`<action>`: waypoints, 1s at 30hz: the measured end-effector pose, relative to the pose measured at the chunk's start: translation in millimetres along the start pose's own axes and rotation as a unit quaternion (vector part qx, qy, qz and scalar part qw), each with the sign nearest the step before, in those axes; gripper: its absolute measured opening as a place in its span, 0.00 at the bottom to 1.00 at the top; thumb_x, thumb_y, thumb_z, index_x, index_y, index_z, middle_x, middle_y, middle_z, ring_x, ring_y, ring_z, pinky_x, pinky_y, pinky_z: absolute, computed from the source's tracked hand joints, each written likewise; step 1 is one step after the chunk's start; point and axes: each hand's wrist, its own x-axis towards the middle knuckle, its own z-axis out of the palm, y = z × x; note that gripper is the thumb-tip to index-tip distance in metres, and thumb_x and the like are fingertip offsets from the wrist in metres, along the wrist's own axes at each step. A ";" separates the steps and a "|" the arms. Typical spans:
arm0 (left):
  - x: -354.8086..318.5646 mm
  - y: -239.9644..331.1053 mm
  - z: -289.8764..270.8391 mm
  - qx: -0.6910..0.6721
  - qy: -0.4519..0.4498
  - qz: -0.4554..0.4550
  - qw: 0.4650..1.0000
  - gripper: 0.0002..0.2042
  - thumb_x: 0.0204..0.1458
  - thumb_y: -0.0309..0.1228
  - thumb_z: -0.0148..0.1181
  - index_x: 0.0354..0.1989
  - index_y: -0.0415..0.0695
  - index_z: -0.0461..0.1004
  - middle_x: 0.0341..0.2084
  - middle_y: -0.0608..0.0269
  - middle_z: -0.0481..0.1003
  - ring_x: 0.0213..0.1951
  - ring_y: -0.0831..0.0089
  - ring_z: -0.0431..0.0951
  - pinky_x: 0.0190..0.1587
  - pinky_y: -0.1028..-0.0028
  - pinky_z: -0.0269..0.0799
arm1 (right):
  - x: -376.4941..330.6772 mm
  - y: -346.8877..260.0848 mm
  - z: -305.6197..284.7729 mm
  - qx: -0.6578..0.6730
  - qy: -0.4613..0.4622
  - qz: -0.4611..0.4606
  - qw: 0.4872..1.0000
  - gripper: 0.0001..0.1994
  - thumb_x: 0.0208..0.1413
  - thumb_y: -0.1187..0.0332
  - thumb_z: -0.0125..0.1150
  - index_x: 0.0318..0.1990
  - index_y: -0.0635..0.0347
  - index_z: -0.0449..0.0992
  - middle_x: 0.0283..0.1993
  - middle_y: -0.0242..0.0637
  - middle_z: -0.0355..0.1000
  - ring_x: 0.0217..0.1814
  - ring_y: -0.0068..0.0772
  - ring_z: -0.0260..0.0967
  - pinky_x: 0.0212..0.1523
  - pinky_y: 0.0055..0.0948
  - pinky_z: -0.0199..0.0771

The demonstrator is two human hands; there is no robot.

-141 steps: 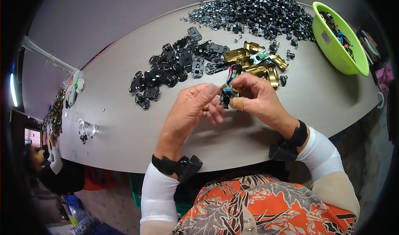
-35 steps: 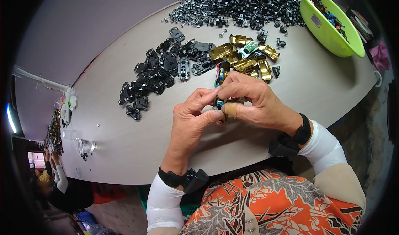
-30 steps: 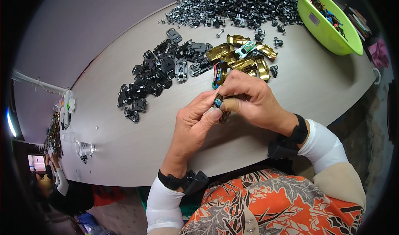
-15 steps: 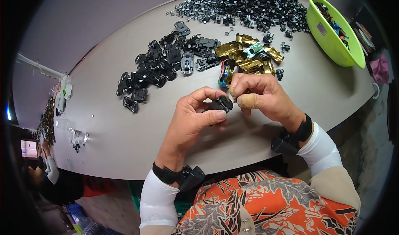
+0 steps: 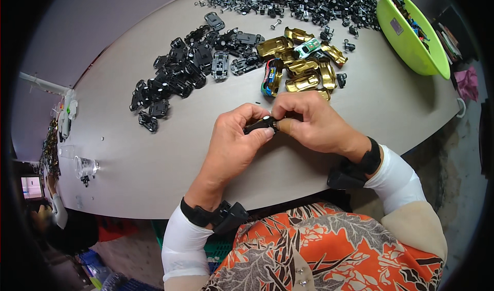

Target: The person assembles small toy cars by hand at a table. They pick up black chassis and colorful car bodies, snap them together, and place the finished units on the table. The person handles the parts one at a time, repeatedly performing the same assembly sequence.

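While the green bowl (image 5: 411, 39) at the worktop's (image 5: 154, 152) far right holds small parts, both hands pinch a black chassis (image 5: 260, 126) above the near edge. Left hand (image 5: 234, 142) and right hand (image 5: 309, 124) close on it; gold shells (image 5: 303, 69) and black chassis piles (image 5: 190, 69) lie beyond.

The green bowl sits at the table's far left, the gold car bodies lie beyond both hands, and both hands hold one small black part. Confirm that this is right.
Not quite: the green bowl sits at the table's far right, as the head view shows. The rest holds: the gold car bodies lie beyond both hands, and the left hand and right hand hold one small black part.
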 end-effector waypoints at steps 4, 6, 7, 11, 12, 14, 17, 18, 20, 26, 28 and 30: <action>0.3 1.7 -0.4 0.023 0.013 -0.011 1.000 0.10 0.43 0.19 0.58 0.36 0.35 0.73 0.28 0.67 0.74 0.30 0.85 0.69 0.34 0.83 0.66 | -3.2 3.0 6.3 -0.058 0.037 -0.054 0.996 0.04 0.41 0.80 0.55 0.28 0.65 0.70 0.23 0.39 0.68 0.22 0.30 0.64 0.24 0.29 0.63; 0.9 3.5 -4.0 0.002 0.014 -0.032 0.999 0.11 0.43 0.19 0.57 0.38 0.35 0.73 0.29 0.67 0.73 0.29 0.85 0.69 0.33 0.83 0.65 | 1.0 2.7 -0.3 0.057 -0.007 0.043 0.997 0.03 0.44 0.79 0.55 0.28 0.65 0.70 0.23 0.35 0.68 0.22 0.25 0.64 0.23 0.26 0.63; 1.5 3.3 -7.1 -0.020 0.015 -0.045 0.999 0.12 0.43 0.19 0.57 0.39 0.36 0.74 0.30 0.67 0.72 0.28 0.85 0.69 0.32 0.83 0.66 | 3.3 1.6 -4.6 0.114 -0.030 0.090 0.989 0.03 0.45 0.79 0.55 0.29 0.64 0.70 0.23 0.32 0.68 0.21 0.23 0.64 0.23 0.25 0.63; 5.0 6.7 -16.9 -0.122 0.011 -0.055 0.991 0.16 0.42 0.19 0.56 0.43 0.36 0.73 0.33 0.65 0.70 0.25 0.83 0.69 0.28 0.83 0.66 | 3.2 -1.4 -13.3 0.287 0.007 0.151 0.946 0.05 0.48 0.79 0.55 0.33 0.64 0.71 0.29 0.29 0.66 0.24 0.16 0.64 0.24 0.17 0.65; 4.9 7.7 -17.9 -0.127 0.020 -0.059 0.990 0.16 0.42 0.19 0.56 0.43 0.36 0.73 0.32 0.65 0.70 0.25 0.83 0.69 0.27 0.83 0.66 | 3.3 -2.7 -14.7 0.293 0.025 0.132 0.947 0.05 0.47 0.79 0.55 0.33 0.65 0.72 0.30 0.30 0.66 0.26 0.17 0.65 0.26 0.18 0.66; 4.6 9.7 -18.5 -0.137 0.038 -0.068 0.988 0.16 0.41 0.19 0.57 0.42 0.36 0.72 0.31 0.64 0.71 0.25 0.82 0.70 0.26 0.83 0.66 | 4.6 -2.0 -15.5 0.276 0.038 0.090 0.956 0.06 0.46 0.80 0.56 0.34 0.66 0.73 0.31 0.30 0.67 0.28 0.17 0.65 0.29 0.18 0.67; 6.0 2.4 -19.5 -0.205 0.025 -0.053 0.977 0.15 0.41 0.19 0.59 0.41 0.37 0.70 0.29 0.65 0.72 0.25 0.83 0.71 0.25 0.84 0.67 | 2.8 3.0 -11.4 0.236 0.030 0.048 0.970 0.07 0.43 0.81 0.58 0.32 0.67 0.74 0.30 0.27 0.69 0.32 0.16 0.65 0.35 0.18 0.66; 6.8 -0.5 -19.5 -0.225 0.027 -0.053 0.973 0.15 0.42 0.19 0.60 0.40 0.38 0.69 0.28 0.65 0.73 0.25 0.83 0.71 0.25 0.84 0.67 | 2.9 6.4 -9.1 0.184 0.023 0.025 0.982 0.06 0.43 0.82 0.57 0.32 0.67 0.73 0.29 0.28 0.69 0.32 0.15 0.64 0.34 0.18 0.66; 7.2 -3.8 -16.8 -0.263 0.030 -0.053 0.963 0.14 0.42 0.19 0.61 0.39 0.39 0.69 0.28 0.66 0.73 0.25 0.83 0.72 0.26 0.84 0.68 | 1.1 3.7 -8.6 0.182 -0.035 0.085 0.979 0.05 0.43 0.82 0.56 0.30 0.68 0.71 0.29 0.28 0.69 0.32 0.15 0.65 0.33 0.19 0.66; 5.8 -0.8 -14.3 -0.268 -0.001 -0.053 0.962 0.09 0.48 0.24 0.58 0.38 0.40 0.70 0.30 0.64 0.74 0.29 0.80 0.74 0.30 0.82 0.71 | 2.7 -6.8 -18.1 0.274 -0.028 0.125 0.953 0.04 0.50 0.79 0.52 0.35 0.64 0.69 0.28 0.30 0.68 0.22 0.16 0.67 0.22 0.17 0.68; 2.9 9.8 -10.4 -0.249 -0.033 -0.089 0.964 0.09 0.48 0.24 0.58 0.39 0.39 0.71 0.30 0.62 0.74 0.30 0.79 0.74 0.31 0.81 0.71 | 3.6 -3.1 -25.4 0.291 -0.041 0.088 0.952 0.04 0.48 0.79 0.54 0.33 0.64 0.71 0.28 0.30 0.68 0.23 0.16 0.67 0.22 0.17 0.68; 3.2 6.7 -11.2 -0.232 -0.059 -0.073 0.968 0.09 0.49 0.26 0.58 0.39 0.39 0.72 0.30 0.63 0.74 0.28 0.80 0.73 0.31 0.81 0.71 | 3.9 -6.5 -26.8 0.305 -0.054 0.088 0.947 0.04 0.47 0.79 0.55 0.32 0.64 0.72 0.28 0.29 0.68 0.24 0.16 0.67 0.22 0.16 0.68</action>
